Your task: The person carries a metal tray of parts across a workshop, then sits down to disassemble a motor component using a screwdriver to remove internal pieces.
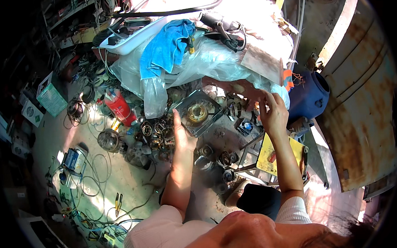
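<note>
My left hand (184, 136) grips the near edge of a square, dark-framed part (212, 107), its thumb lying along the left side. In the middle of this part sits a round, copper-yellow ring (197, 113) that looks like a coil. To the right, my right hand (273, 112) is raised beside the plastic-covered table edge, apart from the framed part. Its fingers are loosely bent and apart, and I see nothing between them.
Clear plastic sheeting (213, 58) covers the table ahead, with a blue cloth (165, 46) and white tray (136, 38) on it. Motor parts (157, 132) litter the floor. A yellow-topped stool (269, 154) and blue barrel (309, 96) stand right; pliers (118, 204) and cables lie left.
</note>
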The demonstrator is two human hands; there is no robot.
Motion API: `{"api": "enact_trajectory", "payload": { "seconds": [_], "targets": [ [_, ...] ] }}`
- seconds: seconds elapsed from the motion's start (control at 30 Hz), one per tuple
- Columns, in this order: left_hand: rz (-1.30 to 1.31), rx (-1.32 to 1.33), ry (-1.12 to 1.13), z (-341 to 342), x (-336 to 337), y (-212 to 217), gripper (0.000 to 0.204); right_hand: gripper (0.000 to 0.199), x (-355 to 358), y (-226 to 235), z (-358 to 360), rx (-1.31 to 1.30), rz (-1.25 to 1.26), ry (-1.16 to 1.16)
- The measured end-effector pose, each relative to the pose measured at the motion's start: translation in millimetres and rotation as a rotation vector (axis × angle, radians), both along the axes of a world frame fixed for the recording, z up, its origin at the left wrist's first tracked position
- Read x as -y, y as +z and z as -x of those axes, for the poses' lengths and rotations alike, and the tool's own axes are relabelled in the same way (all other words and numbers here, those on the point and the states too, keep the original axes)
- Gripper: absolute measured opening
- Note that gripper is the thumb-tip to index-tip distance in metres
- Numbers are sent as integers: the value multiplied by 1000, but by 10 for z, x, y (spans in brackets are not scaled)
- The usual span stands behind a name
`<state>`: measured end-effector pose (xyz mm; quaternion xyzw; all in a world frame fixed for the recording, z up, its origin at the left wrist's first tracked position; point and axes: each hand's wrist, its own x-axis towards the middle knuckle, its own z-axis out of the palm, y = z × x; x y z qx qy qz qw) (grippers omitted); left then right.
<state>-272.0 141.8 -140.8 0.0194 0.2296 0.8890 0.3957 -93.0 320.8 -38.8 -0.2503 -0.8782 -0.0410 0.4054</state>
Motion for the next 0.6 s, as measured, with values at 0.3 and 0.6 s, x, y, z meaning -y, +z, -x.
{"api": "enact_trajectory", "payload": {
  "seconds": [0.3, 0.6],
  "targets": [
    [-23, 156, 194, 308, 311, -53, 61, 30, -752, 115, 699, 142, -285, -48],
    [-130, 100, 231, 350, 429, -30, 50, 18, -1123, 1000, 528, 53, -426, -204]
  ]
}}
